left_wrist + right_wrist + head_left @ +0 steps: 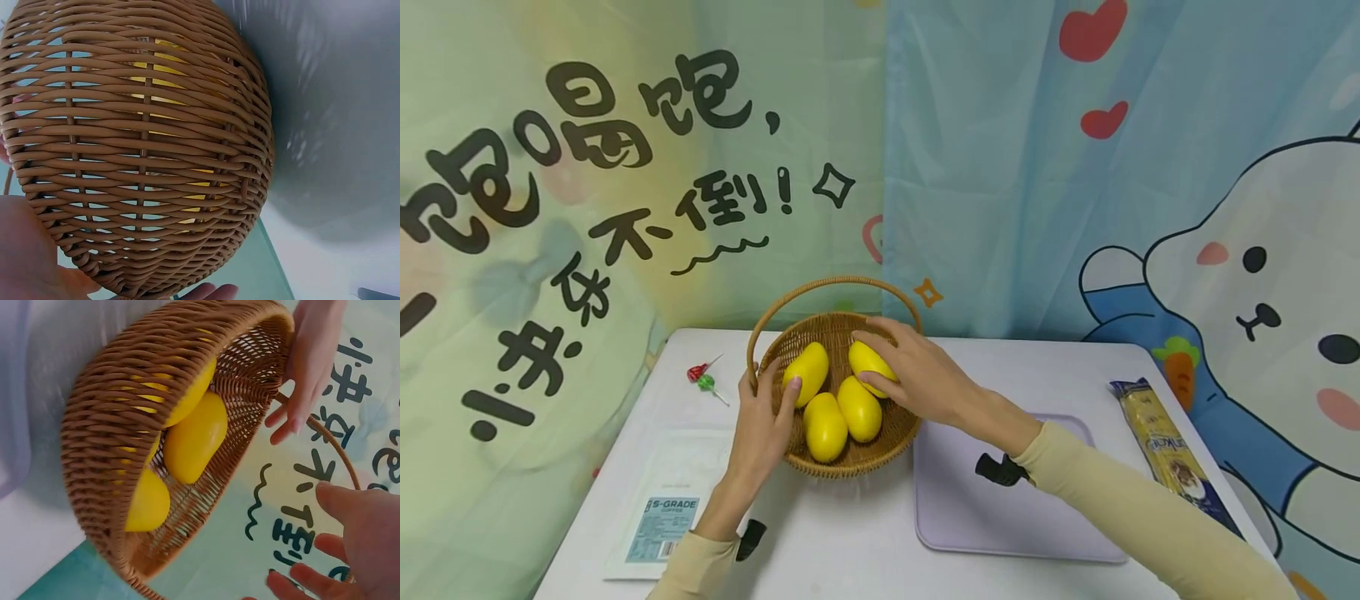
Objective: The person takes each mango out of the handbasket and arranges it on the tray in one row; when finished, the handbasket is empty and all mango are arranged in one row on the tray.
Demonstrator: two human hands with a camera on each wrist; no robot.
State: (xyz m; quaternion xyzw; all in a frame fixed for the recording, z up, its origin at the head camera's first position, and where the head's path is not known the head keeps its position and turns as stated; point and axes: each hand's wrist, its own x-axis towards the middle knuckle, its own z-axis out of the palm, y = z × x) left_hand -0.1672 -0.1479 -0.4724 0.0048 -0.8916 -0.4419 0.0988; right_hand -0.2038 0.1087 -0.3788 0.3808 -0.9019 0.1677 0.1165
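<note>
A brown wicker basket with an arched handle stands on the table, holding several smooth yellow mangoes. At its left side my left hand grips the rim, thumb on the inside. The left wrist view shows the woven wall close up, with part of that hand at the lower left. Over the basket's right side, my right hand hovers with fingers spread, partly covering one mango in the head view. In the right wrist view its fingers hold nothing.
Red and green lollipops lie at the table's back left, with a white coffee bag nearer the front. A lilac tray lies right of the basket. A gold and blue packet lies along the right edge. Printed curtains hang behind.
</note>
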